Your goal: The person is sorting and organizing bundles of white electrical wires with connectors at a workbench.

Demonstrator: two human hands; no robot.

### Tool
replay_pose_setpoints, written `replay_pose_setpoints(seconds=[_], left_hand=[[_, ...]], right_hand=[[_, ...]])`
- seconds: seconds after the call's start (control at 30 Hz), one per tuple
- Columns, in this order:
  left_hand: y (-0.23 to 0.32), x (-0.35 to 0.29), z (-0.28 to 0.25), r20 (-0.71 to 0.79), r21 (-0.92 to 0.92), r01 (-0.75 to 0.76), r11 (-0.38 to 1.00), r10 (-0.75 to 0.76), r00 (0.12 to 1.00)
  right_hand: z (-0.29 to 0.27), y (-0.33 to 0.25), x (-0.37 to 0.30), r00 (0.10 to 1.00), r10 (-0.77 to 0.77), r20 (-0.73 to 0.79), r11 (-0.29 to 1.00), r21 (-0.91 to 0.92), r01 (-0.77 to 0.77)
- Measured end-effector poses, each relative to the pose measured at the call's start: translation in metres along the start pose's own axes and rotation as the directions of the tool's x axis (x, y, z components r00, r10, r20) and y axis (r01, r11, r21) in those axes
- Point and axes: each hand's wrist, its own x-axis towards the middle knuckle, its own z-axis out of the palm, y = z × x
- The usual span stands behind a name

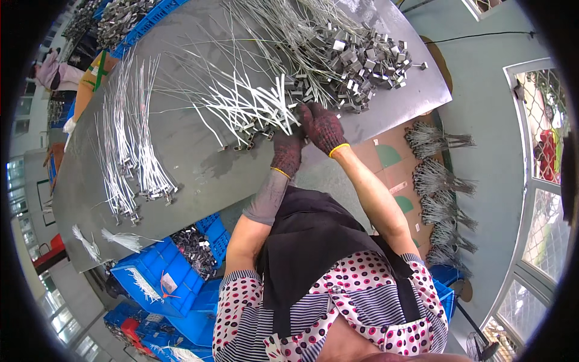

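My left hand (pixel 287 151) and my right hand (pixel 322 128), both in dark red-and-black knit gloves with yellow cuffs, meet at the table's near edge. Their fingers are curled and pressed together; what sits between them is too small and dark to make out. Right beyond them lies a loose spread of wires with white sleeves (pixel 250 105) and small metal ends. A big heap of small metal clips (pixel 362 63) on thin grey wires rises past my right hand. Farther left, sorted bunches of white-sleeved wires (pixel 151 163) rest on the metal table (pixel 199 181).
Blue crates (pixel 157 274) stand below the table at left, one with dark metal pieces (pixel 194 248). Tied wire bundles (pixel 443 172) line cardboard (pixel 386 163) at right, near a window (pixel 540 151). Another person (pixel 57 72) is at far left.
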Motion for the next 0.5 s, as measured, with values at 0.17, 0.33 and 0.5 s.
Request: replay_pose_setpoints(seconds=[0.17,0.33,0.5], left_hand=[[-0.012,0.006,-0.053,-0.151,-0.644,0.258,0.720,-0.450,0.880],[-0.067,0.003,-0.081,-0.370,-0.122,0.497,0.859,-0.504,0.781],[-0.021,-0.005,-0.096,0.007,-0.562,0.611,0.557,-0.736,0.677]], right_hand=[[-0.021,0.029,0.036,0.983,0.022,-0.180,0.877,-0.468,-0.105],[-0.025,0.044,0.054,0.998,0.017,-0.065,0.876,-0.480,-0.046],[-0.045,0.059,0.050,0.991,-0.119,-0.069,0.952,-0.292,0.094]])
